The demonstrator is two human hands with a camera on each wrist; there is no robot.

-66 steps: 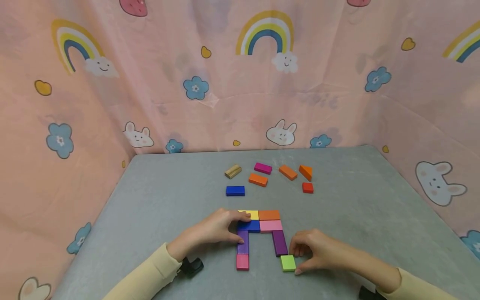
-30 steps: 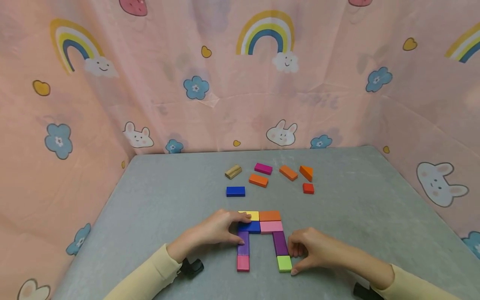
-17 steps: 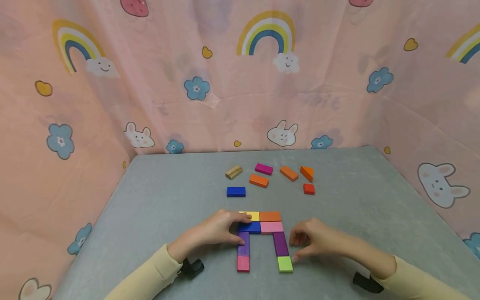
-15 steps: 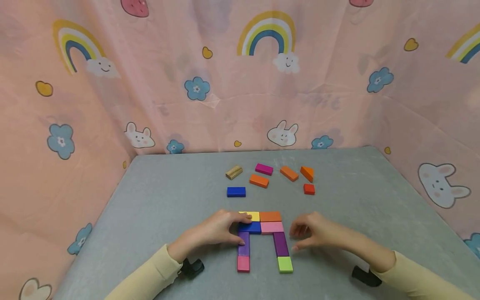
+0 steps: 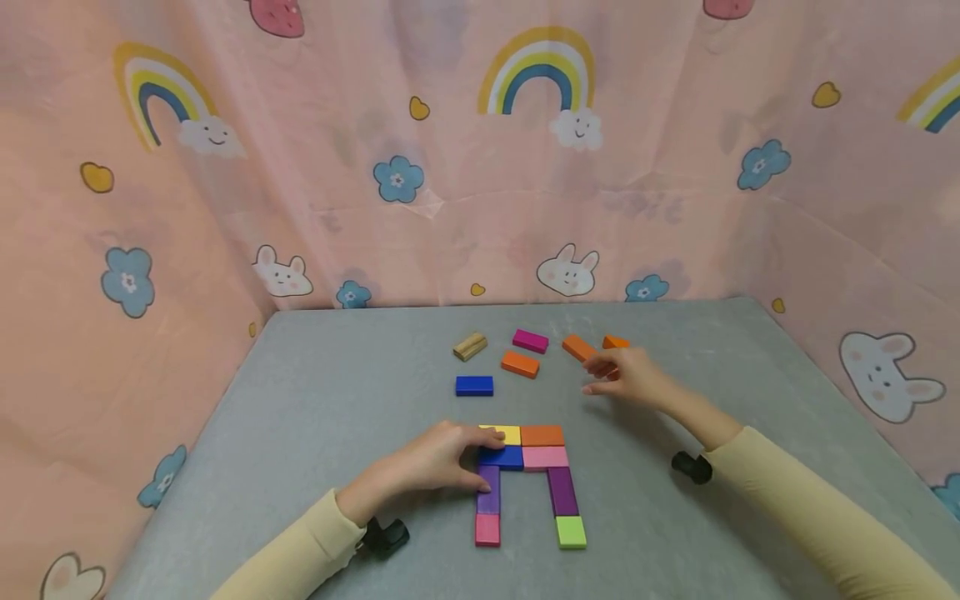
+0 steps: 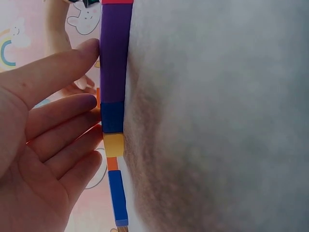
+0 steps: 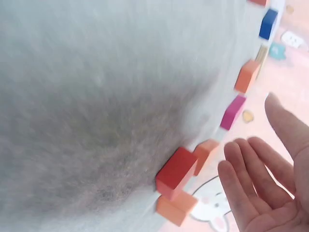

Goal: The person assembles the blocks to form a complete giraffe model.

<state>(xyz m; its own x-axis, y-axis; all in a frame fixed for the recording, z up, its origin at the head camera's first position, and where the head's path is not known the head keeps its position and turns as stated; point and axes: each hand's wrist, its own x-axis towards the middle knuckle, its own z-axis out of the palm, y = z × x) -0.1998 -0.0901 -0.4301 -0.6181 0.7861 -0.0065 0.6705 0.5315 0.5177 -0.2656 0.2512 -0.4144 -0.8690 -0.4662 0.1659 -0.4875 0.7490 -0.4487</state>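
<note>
My left hand (image 5: 438,457), fingers nearly straight, rests at the left side of a flat arch-shaped layout of blocks. Its fingertips touch the yellow block (image 5: 512,435) and the blue block (image 5: 510,457), while the thumb lies by the violet block (image 5: 488,500). A rose block (image 5: 487,531) ends that leg. On the layout's right side are an orange block (image 5: 542,436), a pink block (image 5: 546,457), a dark purple block (image 5: 562,492) and a green block (image 5: 571,532). Holding nothing, my right hand (image 5: 633,379) hovers near the red block (image 7: 177,169), which it hides in the head view.
Loose blocks lie toward the back: a blue one (image 5: 475,386), a wood-coloured one (image 5: 470,347), a magenta one (image 5: 530,341), two orange ones (image 5: 520,364) and an orange triangle (image 5: 617,342). A pink patterned curtain (image 5: 480,208) surrounds the grey table (image 5: 360,367).
My right hand slid the green block left under the dark purple one, let it go and moved away to the back blocks. My left hand has stayed in place.
</note>
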